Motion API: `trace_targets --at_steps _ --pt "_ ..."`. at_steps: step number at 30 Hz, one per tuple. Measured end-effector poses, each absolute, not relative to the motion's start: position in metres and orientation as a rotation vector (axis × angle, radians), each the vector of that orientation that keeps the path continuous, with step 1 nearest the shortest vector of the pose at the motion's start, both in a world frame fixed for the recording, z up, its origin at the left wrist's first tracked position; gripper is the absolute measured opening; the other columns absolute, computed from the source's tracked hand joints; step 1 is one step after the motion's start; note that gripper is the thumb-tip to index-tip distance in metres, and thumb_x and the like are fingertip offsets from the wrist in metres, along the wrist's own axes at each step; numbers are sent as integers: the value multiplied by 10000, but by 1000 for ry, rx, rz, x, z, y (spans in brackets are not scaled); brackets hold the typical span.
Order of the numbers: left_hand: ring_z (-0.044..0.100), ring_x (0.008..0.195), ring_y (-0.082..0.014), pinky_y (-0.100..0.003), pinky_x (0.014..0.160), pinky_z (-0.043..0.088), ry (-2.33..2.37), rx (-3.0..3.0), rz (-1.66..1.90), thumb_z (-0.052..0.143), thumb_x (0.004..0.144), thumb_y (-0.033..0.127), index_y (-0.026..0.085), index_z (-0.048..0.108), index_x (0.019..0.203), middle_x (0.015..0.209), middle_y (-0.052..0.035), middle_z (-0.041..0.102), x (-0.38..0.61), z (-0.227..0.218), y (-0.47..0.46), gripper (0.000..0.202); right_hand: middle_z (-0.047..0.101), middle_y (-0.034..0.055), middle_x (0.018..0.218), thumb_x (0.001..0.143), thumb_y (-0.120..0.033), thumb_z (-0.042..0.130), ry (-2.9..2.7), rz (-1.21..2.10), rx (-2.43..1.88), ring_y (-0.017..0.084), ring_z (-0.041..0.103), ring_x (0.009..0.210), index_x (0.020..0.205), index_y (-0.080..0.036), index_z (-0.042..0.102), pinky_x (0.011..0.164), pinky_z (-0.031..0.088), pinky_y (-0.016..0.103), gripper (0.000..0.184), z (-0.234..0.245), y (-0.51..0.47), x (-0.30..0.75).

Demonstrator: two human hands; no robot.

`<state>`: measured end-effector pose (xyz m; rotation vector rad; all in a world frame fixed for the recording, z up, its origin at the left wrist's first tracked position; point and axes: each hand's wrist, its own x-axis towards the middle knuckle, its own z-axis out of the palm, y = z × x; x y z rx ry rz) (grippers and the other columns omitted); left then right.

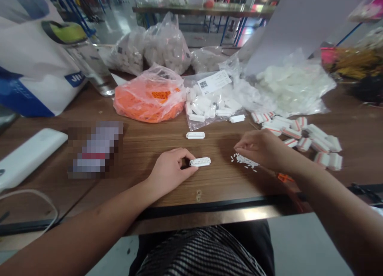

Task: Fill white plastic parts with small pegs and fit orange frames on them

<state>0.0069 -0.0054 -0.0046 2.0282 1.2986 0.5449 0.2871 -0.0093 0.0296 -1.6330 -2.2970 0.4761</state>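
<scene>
My left hand (171,167) grips the left end of a white plastic connector housing (201,161) between thumb and forefinger, its face with rows of small holes turned up. A second white housing (195,135) lies just beyond it on the brown table (173,196). Over on the right, my right hand (256,146) hovers at a small heap of tiny white pins (245,161), its fingers pinched together. Whether a pin sits between those fingertips is too small to make out.
Beyond my hands lie a bag of orange parts (140,100) and a clear bag of white housings (209,102). White pieces with orange stripes (309,138) are scattered at right. A bottle (91,62), a white power bank (31,154) and a blurred-out object (97,148) are on the left.
</scene>
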Motion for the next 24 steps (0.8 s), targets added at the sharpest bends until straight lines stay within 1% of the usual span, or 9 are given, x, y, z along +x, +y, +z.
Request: trace_targets --at_steps 2,7,13,17,21,24 --pt "396 511 -99 -241 545 330 1293 2030 548 710 730 256 209 698 817 568 61 470 7 -5 -5 99 688 0 669 761 -270 594 -2355 475 -1690 152 608 614 686 -228 715 637 421 306 149 26 -8 301" --pt "398 514 -98 -240 544 326 1287 2035 555 705 736 257 216 699 818 576 61 477 7 -5 -4 91 695 -5 665 779 -261 566 -2418 395 -1680 148 601 620 659 -231 701 639 419 302 183 24 -12 300" --pt "406 517 -98 -230 541 326 1293 2047 549 704 733 257 220 699 818 559 64 464 7 -5 -4 93 693 -10 675 815 -292 583 -2416 452 -1612 135 594 615 721 -242 731 651 405 300 183 24 -14 291" --pt "408 512 -98 -227 539 328 1290 2061 538 703 740 267 222 701 830 556 64 459 6 -5 -4 101 703 -9 725 824 -246 586 -2505 370 -1511 148 610 684 773 -248 744 720 387 329 166 17 -10 288" --pt "412 517 -100 -230 541 328 1297 2058 527 702 743 277 221 702 840 567 61 473 6 -5 -4 112 697 -10 699 804 -212 587 -2570 362 -1501 149 599 661 730 -244 738 699 365 333 171 15 -4 286" --pt "408 519 -99 -233 543 329 1304 2038 528 701 742 272 214 699 834 577 60 480 7 -4 -4 109 694 -9 676 770 -189 603 -2547 398 -1565 155 601 659 685 -232 721 707 372 339 151 17 -3 285"
